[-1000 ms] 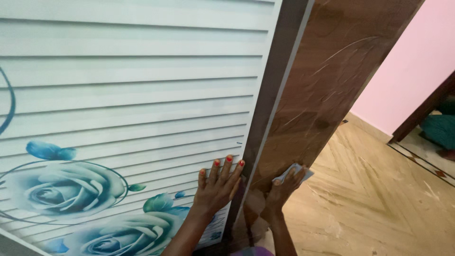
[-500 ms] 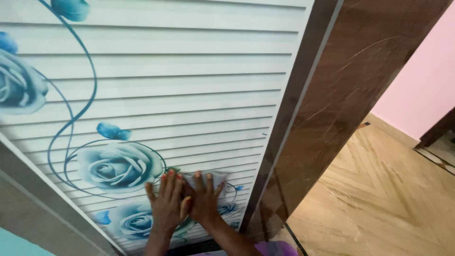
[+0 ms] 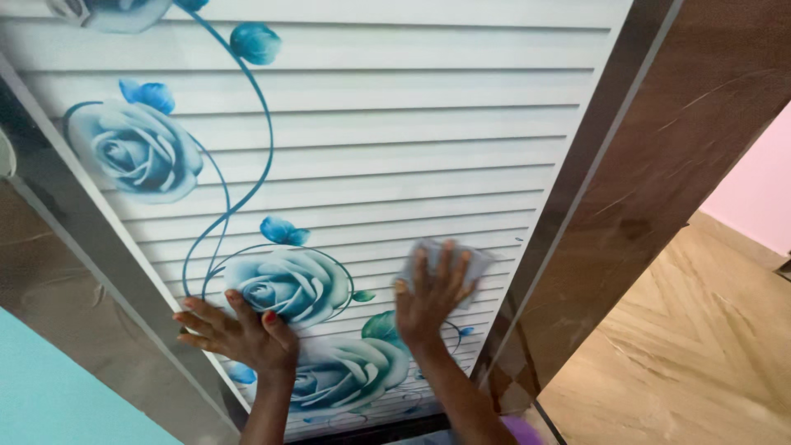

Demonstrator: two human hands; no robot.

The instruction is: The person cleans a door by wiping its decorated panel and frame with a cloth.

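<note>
A white ribbed door panel [image 3: 387, 140] printed with blue roses fills the view. My right hand [image 3: 430, 297] lies flat on its lower right part, pressing a small pale grey cloth [image 3: 474, 265] against the ribs. My left hand [image 3: 239, 330] rests with spread fingers on the panel's lower left, beside a printed rose [image 3: 288, 284] and close to the dark frame strip. Nothing is in the left hand.
A glossy brown wooden side panel [image 3: 659, 173] stands right of the door, past a dark frame edge [image 3: 577, 189]. Tan patterned floor tiles [image 3: 684, 363] lie at lower right, a pink wall [image 3: 758, 198] beyond. A turquoise surface [image 3: 49, 387] shows at lower left.
My right hand with the cloth went from the brown side panel onto the white ribbed panel, then up and right. My left hand slid left to the panel's edge. The view shifted.
</note>
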